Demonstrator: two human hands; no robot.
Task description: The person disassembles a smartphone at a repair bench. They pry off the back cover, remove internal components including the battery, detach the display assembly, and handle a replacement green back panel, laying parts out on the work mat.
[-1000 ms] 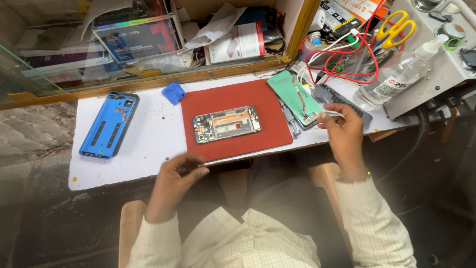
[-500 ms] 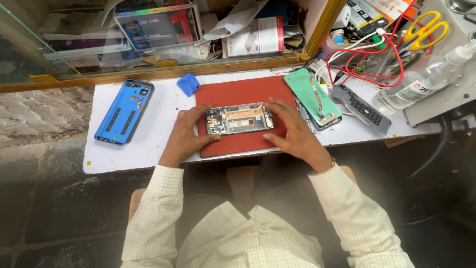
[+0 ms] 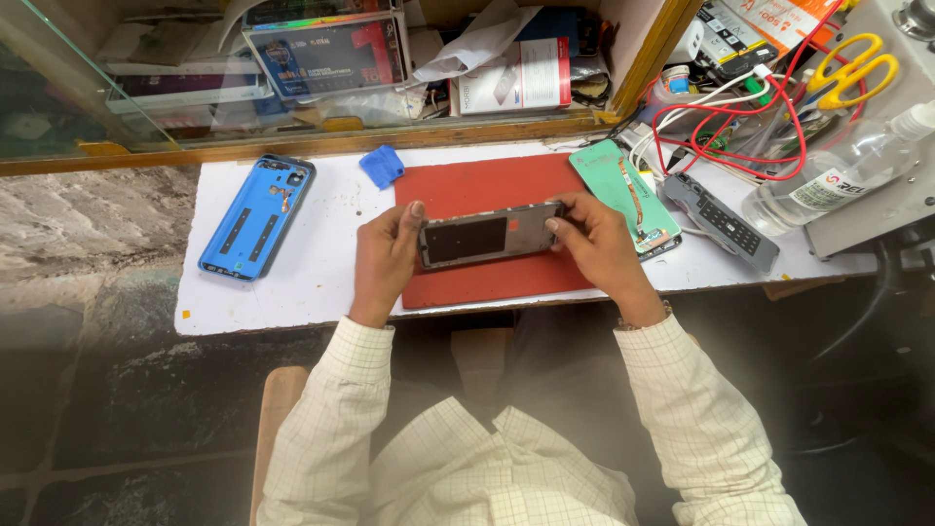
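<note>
Opened phone frame [image 3: 490, 237] is held just above the red work mat [image 3: 487, 282], left hand [image 3: 385, 258] clamped on its left short end, right hand [image 3: 599, 248] on its right end, fingers curled narrow around the edges. Judged light, thin, stiff but fragile; best gripped by the side rails, off the dark centre panel. Both wrists angle inward over the mat's near edge.

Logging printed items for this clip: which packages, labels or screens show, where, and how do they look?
Flat box: behind the glass, top left; rectangular, dark with red and blue.
White booklet: shelf, top centre; white with a red edge.
Clear bottle: lying at right; white label with red mark.
Green screen panel: right of the red mat; green, face down.
Orange packet: top right corner.
</note>
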